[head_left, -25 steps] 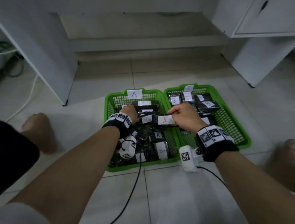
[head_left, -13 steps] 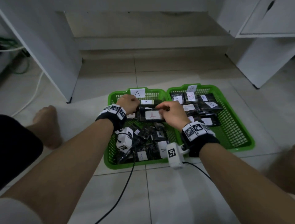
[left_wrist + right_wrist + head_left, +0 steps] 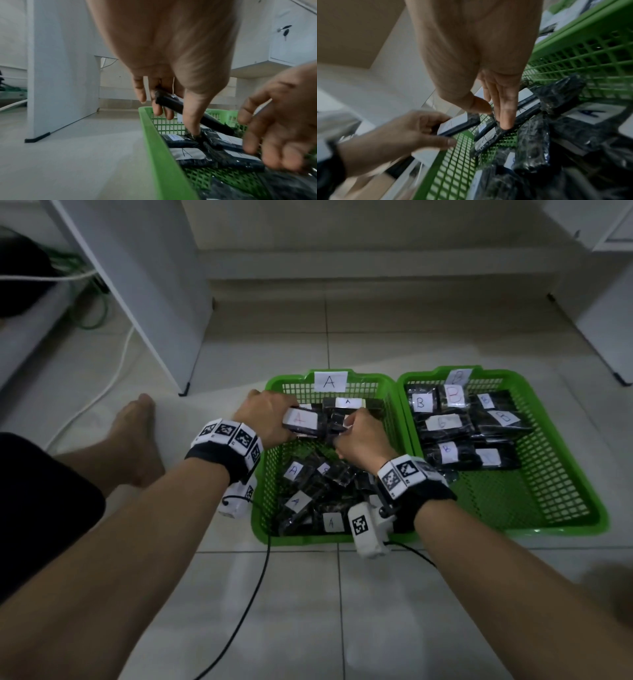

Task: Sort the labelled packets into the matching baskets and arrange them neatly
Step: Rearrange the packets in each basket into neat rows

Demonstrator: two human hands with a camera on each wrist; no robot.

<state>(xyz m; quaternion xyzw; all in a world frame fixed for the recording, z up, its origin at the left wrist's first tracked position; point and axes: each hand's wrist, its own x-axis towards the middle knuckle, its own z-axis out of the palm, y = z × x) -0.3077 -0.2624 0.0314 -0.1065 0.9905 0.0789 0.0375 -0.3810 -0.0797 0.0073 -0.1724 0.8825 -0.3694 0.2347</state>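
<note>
Two green baskets stand side by side on the floor: basket A on the left and basket B on the right. Both hold several black packets with white labels. My left hand grips a black packet labelled A over the far left corner of basket A. In the left wrist view the same packet slants down from my fingers. My right hand is just to its right, and its thumb and fingers pinch the edge of another black packet lying in basket A.
A white furniture panel stands on the floor to the far left of basket A. A white cabinet is at the far right. A bare foot rests left of the baskets. Wrist-camera cables trail over the tiles in front.
Both hands have moved left from the divide between the baskets to basket A's far left corner. The A packet they shared is now in my left hand alone.
</note>
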